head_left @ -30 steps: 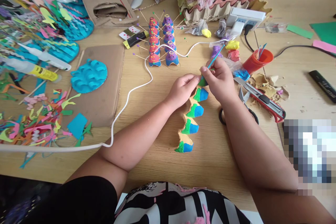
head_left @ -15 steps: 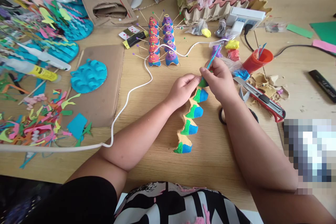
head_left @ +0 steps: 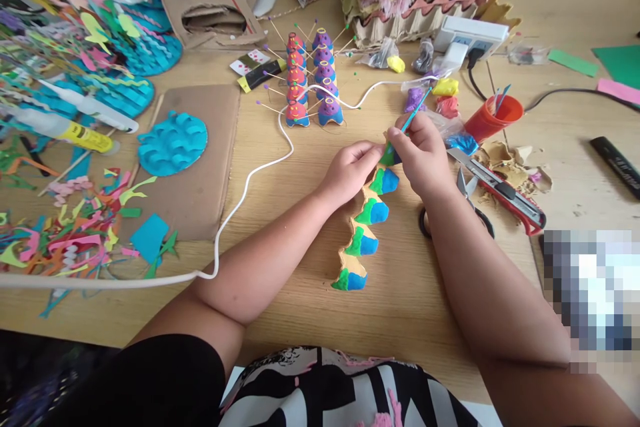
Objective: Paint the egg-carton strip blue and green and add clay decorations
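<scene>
My left hand [head_left: 354, 170] is closed, thumb and fingers pinching the far end of an egg carton strip [head_left: 371, 212]. The strip runs toward me along the table, its cups covered in green and blue, with bare tan cardboard on the left side. Between the fingers of my right hand [head_left: 420, 150] is a thin blue stick [head_left: 416, 110], slanting up to the right. The lower end of that stick, at the strip's far cup, is hidden by my fingers. Beyond my hands stand two finished-looking rows, a red-and-blue carton strip [head_left: 297, 113] and a purple-and-blue carton strip [head_left: 330, 110], with pins stuck in them.
Scissors [head_left: 467, 187] and a red utility knife [head_left: 500, 190] lie right of my right hand, near an orange cup [head_left: 493, 117]. A white cable [head_left: 245, 187] crosses my left forearm. Paper scraps [head_left: 75, 233] and a cardboard sheet [head_left: 200, 207] are at left; egg trays [head_left: 415, 20] are stacked behind.
The blue stick leans slightly more to the right, with a small shift of my right hand. The whole view has moved a little; my left hand keeps its pinch.
</scene>
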A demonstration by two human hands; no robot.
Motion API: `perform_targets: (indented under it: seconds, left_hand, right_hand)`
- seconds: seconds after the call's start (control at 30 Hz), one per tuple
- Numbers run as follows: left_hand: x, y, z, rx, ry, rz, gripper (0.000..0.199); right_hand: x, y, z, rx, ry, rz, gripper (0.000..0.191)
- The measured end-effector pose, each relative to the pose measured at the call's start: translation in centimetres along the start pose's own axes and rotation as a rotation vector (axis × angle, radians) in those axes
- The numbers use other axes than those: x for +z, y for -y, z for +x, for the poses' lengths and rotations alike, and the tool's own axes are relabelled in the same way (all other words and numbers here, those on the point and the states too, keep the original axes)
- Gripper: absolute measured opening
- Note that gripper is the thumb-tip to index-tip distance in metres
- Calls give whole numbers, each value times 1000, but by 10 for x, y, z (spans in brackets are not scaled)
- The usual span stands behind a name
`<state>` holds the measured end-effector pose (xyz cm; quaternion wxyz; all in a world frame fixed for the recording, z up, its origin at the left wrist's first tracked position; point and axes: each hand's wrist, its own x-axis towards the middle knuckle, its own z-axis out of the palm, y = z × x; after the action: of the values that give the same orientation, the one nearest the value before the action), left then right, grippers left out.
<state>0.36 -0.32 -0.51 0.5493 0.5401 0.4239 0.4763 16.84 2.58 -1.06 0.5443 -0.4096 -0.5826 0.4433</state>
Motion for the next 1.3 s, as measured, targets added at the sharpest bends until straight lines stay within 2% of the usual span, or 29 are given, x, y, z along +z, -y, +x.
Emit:
perform_targets:
  seconds: [0.17,0.33,0.5,0.63,0.77,0.9,1.0,1.17,1.3]
  left_hand:
    - [-1,-1,0,10,1,16,44]
    - [-2,2,0,-4,-1,-40,42]
    - [-2,5,3,-95,-40,-182,43]
    - [-3,3,6,-158,-114,-288,42]
    - [-4,0,7,-166,-154,-304,42]
    - [-7,1,9,-169,-156,-296,38]
    - [-9,4,11,-194,-181,-238,51]
    - [-10,3,14,-282,-147,-288,65]
    - [-9,-4,16,-291,-110,-411,58]
  right_hand:
    - [1,1,0,-4,-13,-9,33]
    - [3,0,1,77,-67,171,36]
    - [1,-2,5,143,-139,317,40]
    - [-4,-8,7,199,-179,298,43]
    - [-8,-10,8,242,-179,304,46]
    - [-4,-8,7,212,-180,218,50]
    - [0,-5,4,157,-181,105,51]
    - [4,-4,1,206,-127,98,52]
    - [4,-3,-1,187,-71,129,50]
